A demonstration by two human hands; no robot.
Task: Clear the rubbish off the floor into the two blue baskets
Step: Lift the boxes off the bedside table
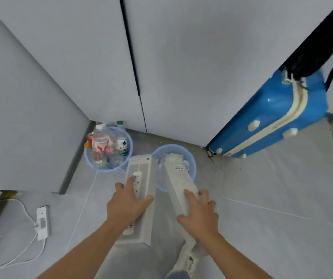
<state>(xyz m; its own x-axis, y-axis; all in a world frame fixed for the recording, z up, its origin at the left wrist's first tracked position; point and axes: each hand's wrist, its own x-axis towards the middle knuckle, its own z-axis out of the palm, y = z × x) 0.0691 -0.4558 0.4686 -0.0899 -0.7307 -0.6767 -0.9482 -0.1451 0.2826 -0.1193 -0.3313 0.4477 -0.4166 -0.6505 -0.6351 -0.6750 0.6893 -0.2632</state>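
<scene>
Both arms outstretched, left hand (128, 205) and right hand (199, 213) fingers each clamped on a white box.

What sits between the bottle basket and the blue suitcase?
In the head view, the second blue basket, with the far ends of both white boxes over or near it; past it, bare floor.

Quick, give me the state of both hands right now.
Left hand: closed on the power strip box, held above the floor.
Right hand: closed on the plain white box, its far end over the right basket.

Bottles (109, 146) in left basket (89, 158)
</scene>
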